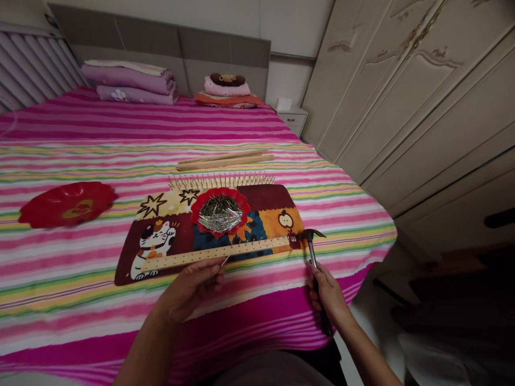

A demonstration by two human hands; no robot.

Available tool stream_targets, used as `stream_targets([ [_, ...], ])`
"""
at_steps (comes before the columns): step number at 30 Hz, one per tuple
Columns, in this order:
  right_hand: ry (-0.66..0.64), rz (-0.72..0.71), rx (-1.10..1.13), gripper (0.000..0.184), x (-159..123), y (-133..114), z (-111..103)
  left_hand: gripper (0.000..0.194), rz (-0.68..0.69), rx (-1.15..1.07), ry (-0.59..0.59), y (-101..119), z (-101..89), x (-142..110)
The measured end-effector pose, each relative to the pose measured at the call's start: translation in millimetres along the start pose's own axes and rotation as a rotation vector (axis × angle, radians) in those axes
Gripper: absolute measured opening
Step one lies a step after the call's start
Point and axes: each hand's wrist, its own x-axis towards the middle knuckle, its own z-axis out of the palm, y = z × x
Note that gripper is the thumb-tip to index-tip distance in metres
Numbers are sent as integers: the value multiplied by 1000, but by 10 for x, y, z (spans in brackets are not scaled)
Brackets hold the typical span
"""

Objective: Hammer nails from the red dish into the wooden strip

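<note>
Between the fingertips of my left hand (199, 281) is a thin metal nail (225, 261), just in front of a wooden strip (181, 261). Rows of small holes run along that strip, and several nails stand in its right part. My right hand (326, 288) is wrapped round the handle of a claw hammer (312, 247), its head by the strip's right end. Behind the strip a red scalloped bowl (195, 215) holds a heap of nails (220, 212). Strip and bowl rest on a patterned mat (177, 241) with a cat picture.
Wooden strips bristling with upright nails (221, 181) lie behind the mat, with bare wooden slats (225, 160) farther back. A red plate (68, 203) sits at left on the striped bedspread (100, 321). Folded bedding (132, 83) is by the headboard; a wardrobe (402, 96) stands at right.
</note>
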Motion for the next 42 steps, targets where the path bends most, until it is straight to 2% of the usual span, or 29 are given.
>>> stream_targets([
  [5,-13,-1,2,33,8,12,0,20,-65,-271,-37,-231,41,-36],
  [8,-18,-2,2,31,2,10,6,28,-58,-360,-39,-290,69,-78],
  [11,-22,-6,1,31,-8,5,12,35,-96,-364,-133,-354,164,-126],
  [14,-21,-18,-2,32,-22,-7,13,26,-143,-323,-231,-447,281,-163],
  [16,-23,-28,-6,32,-30,-15,10,20,-133,-306,-241,-491,321,-174],
  [18,-25,-35,-9,32,-35,-19,7,19,-91,-276,-197,-495,308,-172],
  [21,-23,-44,-12,33,-38,-15,7,21,23,-176,-42,-421,201,-143],
  [24,-23,-49,-17,33,-44,-10,14,22,172,6,120,-293,63,-99],
  [26,-23,-51,-22,33,-50,-13,20,25,252,129,173,-205,2,-70],
  [30,-18,-54,-31,34,-62,-28,25,34,304,199,191,-68,3,-19],
  [33,-13,-58,-39,33,-64,-29,26,29,293,212,168,-12,41,26],
  [42,-15,-65,-49,35,-45,-10,18,31,245,69,181,22,-22,127],
])
